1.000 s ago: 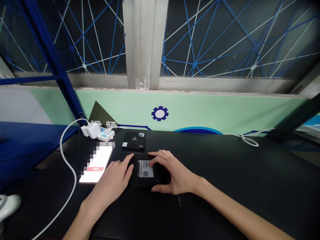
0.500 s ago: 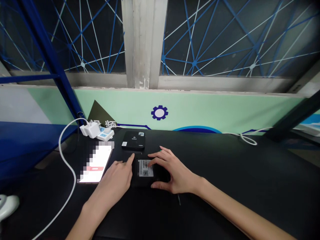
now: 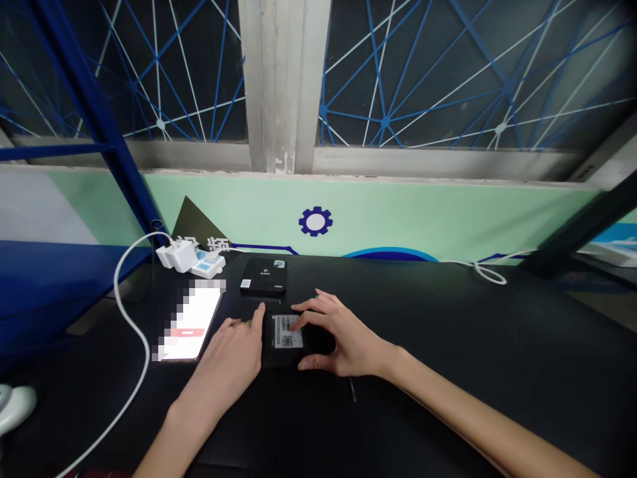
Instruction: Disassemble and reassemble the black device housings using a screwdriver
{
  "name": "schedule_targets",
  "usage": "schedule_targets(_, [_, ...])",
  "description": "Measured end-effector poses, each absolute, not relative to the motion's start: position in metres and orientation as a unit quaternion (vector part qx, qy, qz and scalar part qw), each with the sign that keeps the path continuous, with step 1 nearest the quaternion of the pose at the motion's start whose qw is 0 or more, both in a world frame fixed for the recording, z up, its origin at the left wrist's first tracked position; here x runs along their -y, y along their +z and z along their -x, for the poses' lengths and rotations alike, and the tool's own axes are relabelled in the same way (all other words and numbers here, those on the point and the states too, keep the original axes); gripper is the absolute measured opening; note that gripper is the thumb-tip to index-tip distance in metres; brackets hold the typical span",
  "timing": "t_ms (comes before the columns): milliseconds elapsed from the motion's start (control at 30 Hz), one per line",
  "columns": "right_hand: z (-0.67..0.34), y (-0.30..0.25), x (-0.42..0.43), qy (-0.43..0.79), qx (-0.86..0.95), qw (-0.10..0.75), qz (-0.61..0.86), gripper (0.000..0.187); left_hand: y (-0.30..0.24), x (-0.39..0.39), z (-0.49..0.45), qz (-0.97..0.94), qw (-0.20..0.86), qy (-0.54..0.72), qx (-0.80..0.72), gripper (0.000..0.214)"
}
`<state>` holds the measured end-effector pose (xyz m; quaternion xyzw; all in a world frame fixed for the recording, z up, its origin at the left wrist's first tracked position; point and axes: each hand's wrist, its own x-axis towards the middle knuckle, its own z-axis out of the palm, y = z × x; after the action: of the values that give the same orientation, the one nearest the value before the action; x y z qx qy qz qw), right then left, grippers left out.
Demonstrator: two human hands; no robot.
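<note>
Left hand [image 3: 233, 352] open, flat against black box [image 3: 284, 345] left edge; right hand [image 3: 346, 338] spread over its top.

Stretches both bare forearms forward from the lower edge, angled in toward each other. Holds the left hand [image 3: 233, 348] palm down, wrist straight, fingers loosely together, index finger extended ahead. Sets the right hand [image 3: 343, 335] palm down just beside it, fingers spread and slightly arched, fingertips pointing left, thumb stuck out along the near side. Leaves both hands open, close together but not touching.
</note>
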<state>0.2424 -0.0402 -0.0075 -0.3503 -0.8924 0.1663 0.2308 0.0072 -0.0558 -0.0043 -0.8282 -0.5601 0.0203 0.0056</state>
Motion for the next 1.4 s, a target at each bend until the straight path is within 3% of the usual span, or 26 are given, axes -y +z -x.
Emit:
schedule_targets(333, [-0.242,-0.009,0.036,0.208,0.872,0.255,0.361,0.057,0.006,0.056,-0.011,0.817,-0.012,0.068,0.572,0.063])
schedule_targets(667, [-0.243,-0.013,0.040,0.176,0.876,0.262,0.365,0.069,-0.007,0.052,-0.003,0.834,-0.003,-0.008,0.552,0.060])
schedule_targets(967, [-0.252,-0.012,0.037,0.180,0.879,0.260,0.355,0.065,-0.009,0.049,0.009,0.838,-0.103,-0.060,0.533,0.057])
schedule_targets(1233, [-0.252,-0.009,0.037,0.182,0.880,0.243,0.366,0.065,-0.012,0.046,0.017,0.829,-0.152,-0.066,0.534,0.091])
schedule_targets(1400, [-0.250,-0.004,0.036,0.184,0.885,0.226,0.363,0.054,-0.003,0.046,0.014,0.809,-0.189,-0.043,0.555,0.096])
